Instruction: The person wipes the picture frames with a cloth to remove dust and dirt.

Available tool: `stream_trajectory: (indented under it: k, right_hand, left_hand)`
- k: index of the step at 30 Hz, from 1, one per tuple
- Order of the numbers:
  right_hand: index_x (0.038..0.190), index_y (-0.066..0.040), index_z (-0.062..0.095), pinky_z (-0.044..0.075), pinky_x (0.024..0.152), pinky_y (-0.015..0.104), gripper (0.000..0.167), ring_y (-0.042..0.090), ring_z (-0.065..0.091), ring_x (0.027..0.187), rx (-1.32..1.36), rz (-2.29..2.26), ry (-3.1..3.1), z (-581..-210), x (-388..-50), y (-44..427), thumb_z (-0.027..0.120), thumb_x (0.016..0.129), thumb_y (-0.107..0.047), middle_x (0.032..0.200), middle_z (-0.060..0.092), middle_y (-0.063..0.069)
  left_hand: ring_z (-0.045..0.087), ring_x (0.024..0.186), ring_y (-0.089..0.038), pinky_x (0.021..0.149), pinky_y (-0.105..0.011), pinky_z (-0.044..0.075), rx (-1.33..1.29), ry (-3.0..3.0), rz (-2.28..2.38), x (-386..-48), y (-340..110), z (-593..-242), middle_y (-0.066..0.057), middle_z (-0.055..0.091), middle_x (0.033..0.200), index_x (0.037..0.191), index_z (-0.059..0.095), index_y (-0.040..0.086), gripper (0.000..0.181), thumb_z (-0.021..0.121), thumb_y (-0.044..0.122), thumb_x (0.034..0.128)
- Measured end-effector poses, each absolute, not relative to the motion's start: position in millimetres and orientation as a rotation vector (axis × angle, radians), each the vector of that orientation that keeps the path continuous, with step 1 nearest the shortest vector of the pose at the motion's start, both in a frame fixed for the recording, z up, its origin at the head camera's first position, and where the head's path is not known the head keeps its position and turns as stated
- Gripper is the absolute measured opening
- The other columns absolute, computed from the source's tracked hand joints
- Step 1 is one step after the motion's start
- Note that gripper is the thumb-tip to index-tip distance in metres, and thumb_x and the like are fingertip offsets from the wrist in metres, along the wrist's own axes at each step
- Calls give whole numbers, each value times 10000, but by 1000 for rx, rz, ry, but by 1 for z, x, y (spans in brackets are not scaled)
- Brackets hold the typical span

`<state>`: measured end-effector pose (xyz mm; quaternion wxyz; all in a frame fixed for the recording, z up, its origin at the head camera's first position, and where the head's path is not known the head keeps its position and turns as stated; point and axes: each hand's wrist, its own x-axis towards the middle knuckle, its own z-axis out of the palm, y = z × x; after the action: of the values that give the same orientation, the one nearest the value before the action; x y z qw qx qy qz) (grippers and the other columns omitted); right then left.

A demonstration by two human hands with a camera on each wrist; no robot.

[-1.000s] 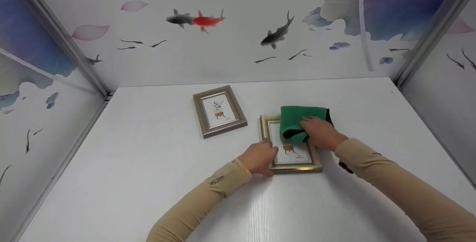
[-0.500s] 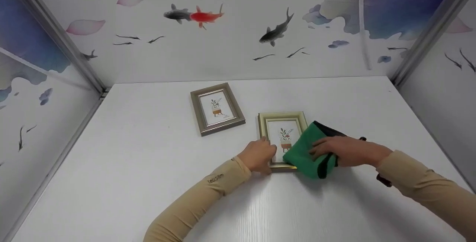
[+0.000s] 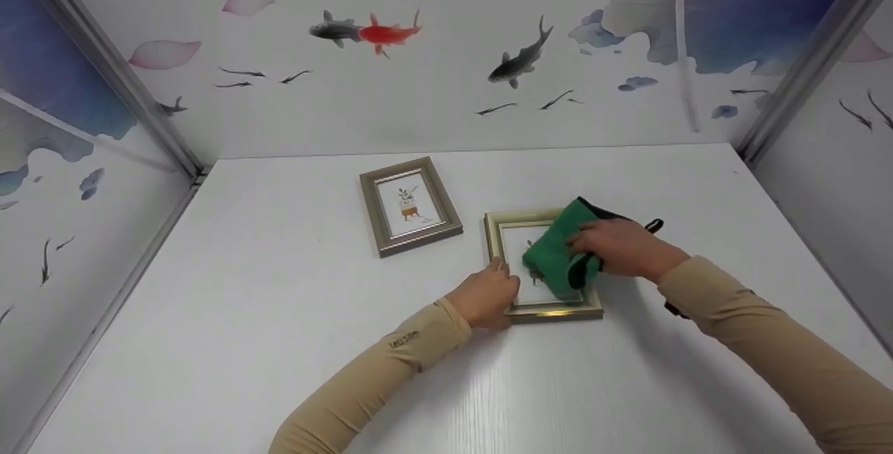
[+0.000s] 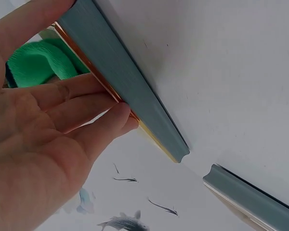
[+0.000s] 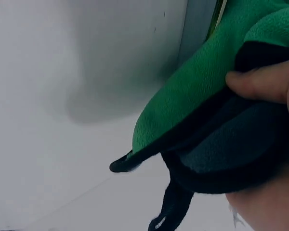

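Note:
A gold picture frame (image 3: 554,314) lies on the white table, a plant print inside it. My left hand (image 3: 483,295) grips its lower left side; in the left wrist view the fingers of that hand (image 4: 53,115) reach over the frame's edge (image 4: 120,77). My right hand (image 3: 631,248) holds a folded green cloth (image 3: 561,252) with black trim against the right part of the picture, covering much of it. In the right wrist view, the thumb of my right hand (image 5: 269,84) pinches the cloth (image 5: 183,96), whose black loop hangs down.
A second, brownish-silver picture frame (image 3: 387,231) lies at the back, left of the gold one, not touching it. White walls (image 3: 446,112) with printed fish and leaves stand behind and at both sides of the table (image 3: 244,286).
My right hand swept the cloth from the frame's upper part down to its lower right corner, then back up and left over the picture. My left hand stayed on the frame.

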<state>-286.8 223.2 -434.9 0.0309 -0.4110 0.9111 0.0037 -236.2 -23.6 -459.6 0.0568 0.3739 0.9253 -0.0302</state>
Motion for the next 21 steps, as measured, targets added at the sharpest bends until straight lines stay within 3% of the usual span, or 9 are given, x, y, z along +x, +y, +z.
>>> stream_trajectory:
  k: [6,13,18,21]
  right_hand:
    - [1096,-22,686,465,884,564,303,391,568,1112,-1015,204,2943,-443,-303,204,768,804,-37,1230,616,176]
    - [902,26,611,522,705,524,107,357,617,821,-658,91,2961,-445,-303,173,665,880,-65,839,600,172]
    - [766,14,574,537,631,476,177,342,617,706,-578,83,3003,-443,-305,145,618,897,-97,710,578,166]
    - [784,17,576,532,644,466,153,327,606,709,-587,-41,2982,-442,-310,134,597,902,-78,735,587,174]
  left_hand:
    - [452,1252,-369,847,-328,524,1146,2784,-67,-238,-27,-462,-235,574,1222,1036,631,-1,335,740,215,806]
    - [407,1290,-413,918,-356,489,1121,2773,-27,-237,-26,-464,-274,531,1275,1118,612,-42,403,721,189,806]
    - [432,1262,-409,917,-333,487,1185,2784,-34,-237,-28,-465,-261,555,1232,1035,628,-14,324,715,179,790]
    - [508,1181,-358,947,-315,463,1229,2783,-23,-239,-30,-465,-213,603,1134,965,627,10,264,717,172,777]
